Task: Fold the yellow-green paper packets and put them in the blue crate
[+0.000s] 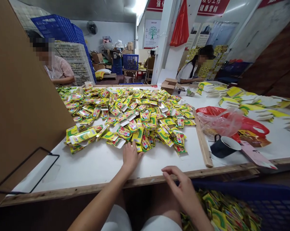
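A broad heap of small yellow-and-green printed packets [125, 117], several with white flaps sticking out, covers the middle of the white table [99, 170]. At its front edge my left hand [131, 156] reaches in, fingers stretched out against a yellow packet [137, 135], its thumb apart; I see no grip around it. My right hand [177, 179] hovers by the wooden front edge of the table, fingers loosely bent and apart from the thumb, holding nothing visible. Below it to the right, a blue basket [262, 192] contains many similar packets [224, 211].
A large cardboard sheet [21, 106] and a black wire frame [46, 166] stand at left. A wooden strip [203, 138], dark mug [225, 147], pink phone-like slab [257, 154] and red plastic bag [207, 111] lie at right. Two people [63, 69] [187, 72] sit across the table.
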Demonstrator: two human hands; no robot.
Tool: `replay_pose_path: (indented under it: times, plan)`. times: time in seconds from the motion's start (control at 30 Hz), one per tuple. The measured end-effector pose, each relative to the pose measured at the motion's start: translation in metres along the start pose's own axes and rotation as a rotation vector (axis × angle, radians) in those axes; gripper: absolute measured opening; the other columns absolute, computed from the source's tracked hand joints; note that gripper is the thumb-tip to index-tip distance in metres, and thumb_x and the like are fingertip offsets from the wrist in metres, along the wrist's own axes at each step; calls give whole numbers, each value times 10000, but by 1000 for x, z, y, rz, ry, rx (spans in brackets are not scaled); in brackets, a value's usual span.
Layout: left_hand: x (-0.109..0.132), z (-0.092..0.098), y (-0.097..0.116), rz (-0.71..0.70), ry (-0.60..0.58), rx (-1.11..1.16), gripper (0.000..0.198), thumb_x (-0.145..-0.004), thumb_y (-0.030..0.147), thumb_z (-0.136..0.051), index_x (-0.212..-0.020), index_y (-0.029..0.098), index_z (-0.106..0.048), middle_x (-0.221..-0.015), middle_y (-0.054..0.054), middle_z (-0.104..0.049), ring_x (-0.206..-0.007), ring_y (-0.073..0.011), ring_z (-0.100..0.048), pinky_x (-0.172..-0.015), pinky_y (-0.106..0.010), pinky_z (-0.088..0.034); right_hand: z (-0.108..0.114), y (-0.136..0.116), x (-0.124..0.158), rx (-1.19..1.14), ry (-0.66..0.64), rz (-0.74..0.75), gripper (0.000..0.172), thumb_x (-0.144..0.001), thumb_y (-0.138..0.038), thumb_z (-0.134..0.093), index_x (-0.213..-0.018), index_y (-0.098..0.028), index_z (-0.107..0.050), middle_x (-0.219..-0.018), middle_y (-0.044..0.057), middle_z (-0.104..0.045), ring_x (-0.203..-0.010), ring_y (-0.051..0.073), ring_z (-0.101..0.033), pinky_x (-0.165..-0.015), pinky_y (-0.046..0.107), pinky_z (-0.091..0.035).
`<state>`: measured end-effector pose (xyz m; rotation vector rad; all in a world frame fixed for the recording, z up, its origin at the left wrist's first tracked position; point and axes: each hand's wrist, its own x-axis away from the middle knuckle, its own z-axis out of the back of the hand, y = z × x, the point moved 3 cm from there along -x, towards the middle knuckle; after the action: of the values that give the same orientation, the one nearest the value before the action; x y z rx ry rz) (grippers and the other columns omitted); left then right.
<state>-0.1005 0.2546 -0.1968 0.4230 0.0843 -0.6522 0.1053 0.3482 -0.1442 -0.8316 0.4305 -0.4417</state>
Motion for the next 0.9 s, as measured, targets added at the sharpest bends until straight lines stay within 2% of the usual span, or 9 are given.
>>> replay_pose_path:
  times: [0.13,0.2,0.33,0.4,0.47,0.53,0.67,0.73,0.9]
  plan:
    - [11,11,-14,12,-8,32,365,-731,301,-556,-1011,72,-508,-974,-168,-532,-972,-312,-486,-842,-411,-381,-28,-5,-3,-118,-49,-61,273,-895,-391,-444,-894,-176,-612,-909,52,-616,-871,165,-568,-764,254,-429]
    - [25,23,-27,82,-30,172,295,-739,302,-518,-968,119,-485,-962,-128,-550,-918,-260,-520,-811,-366,-400,-37,-5,-6,-152,-48,-88,271,-894,-386,-445,-899,-174,-614,-931,57,-615,-905,173,-563,-774,260,-423]
    - [60,34,-39,463,-310,1096,363,-750,395,-446,-999,133,-418,-835,-92,-581,-709,-200,-568,-692,-336,-437,-67,0,-16,-355,-33,-182,282,-858,-412,-495,-973,-165,-567,-1020,84,-600,-927,187,-571,-778,280,-445]
    - [73,36,-30,510,-499,1505,422,-761,420,-425,-1046,110,-396,-851,-114,-597,-704,-207,-590,-714,-359,-450,-86,2,-24,-593,0,-233,346,-823,-426,-544,-1041,-166,-479,-1085,106,-582,-937,187,-586,-811,301,-458]
    - [79,36,-21,481,-618,1694,441,-754,383,-448,-1087,102,-382,-916,-131,-607,-760,-216,-608,-764,-374,-452,-102,2,-31,-829,50,-266,423,-792,-416,-591,-1070,-175,-382,-1074,117,-589,-922,185,-604,-812,314,-472]
    - [79,35,-17,446,-602,1676,402,-746,316,-464,-1079,105,-384,-951,-128,-607,-832,-213,-606,-789,-356,-453,-109,1,-37,-939,88,-255,447,-783,-385,-616,-1067,-185,-335,-1002,100,-610,-883,177,-614,-781,307,-482]
    - [69,39,-18,194,-247,1315,373,-815,288,-512,-1122,154,-348,-1056,-92,-582,-983,-181,-564,-853,-310,-442,-107,-2,-40,-803,93,-121,363,-820,-312,-586,-1087,-197,-367,-954,52,-591,-852,148,-601,-771,280,-480]
    - [67,42,-16,40,-145,1148,422,-836,287,-537,-1186,194,-320,-1117,-75,-553,-1020,-168,-548,-863,-302,-446,-104,-1,-38,-700,74,-64,330,-845,-284,-550,-1119,-207,-385,-981,47,-581,-883,144,-591,-795,279,-474]
    - [65,38,-19,-83,-191,1047,379,-879,269,-497,-1224,229,-348,-1035,-41,-558,-918,-136,-573,-803,-279,-477,-100,2,-37,-600,-26,18,337,-870,-217,-486,-1186,-227,-369,-980,29,-579,-878,129,-579,-818,276,-464]
